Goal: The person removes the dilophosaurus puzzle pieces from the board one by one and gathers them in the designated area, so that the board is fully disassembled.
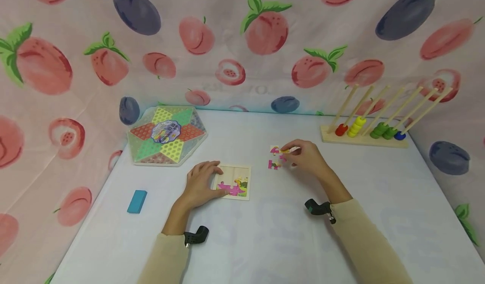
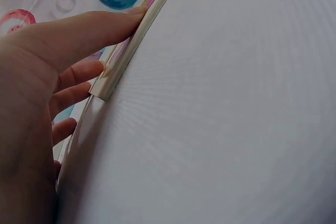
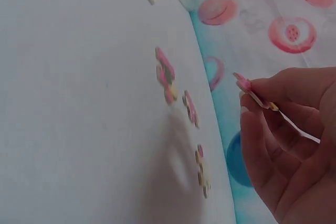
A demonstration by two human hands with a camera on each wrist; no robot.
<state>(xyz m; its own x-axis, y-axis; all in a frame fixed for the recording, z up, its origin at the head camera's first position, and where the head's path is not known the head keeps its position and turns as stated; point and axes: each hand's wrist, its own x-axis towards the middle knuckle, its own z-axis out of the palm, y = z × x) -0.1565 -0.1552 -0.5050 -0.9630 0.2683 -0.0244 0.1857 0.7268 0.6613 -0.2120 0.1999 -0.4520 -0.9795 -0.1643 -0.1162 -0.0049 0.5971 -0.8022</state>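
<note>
My left hand (image 1: 201,185) holds a small square wooden puzzle board (image 1: 228,174) by its left side, the thumb over the front rim and fingers at the far rim. Pink, green and yellow pieces (image 1: 233,189) fill the front and right parts of the board; bare wood shows at the back left. To the right, my right hand (image 1: 308,157) pinches a jigsaw piece (image 3: 256,96) between thumb and fingertips, raised above the table. Several loose puzzle pieces (image 1: 273,165) lie on the white cloth beneath and beside that hand.
A hexagonal Chinese checkers board (image 1: 144,149) lies at the back left, with a blue block (image 1: 137,201) in front of it. At the back right stands a wooden peg rack (image 1: 363,140) with coloured beads. A fruit-print curtain (image 1: 231,31) hangs behind the table.
</note>
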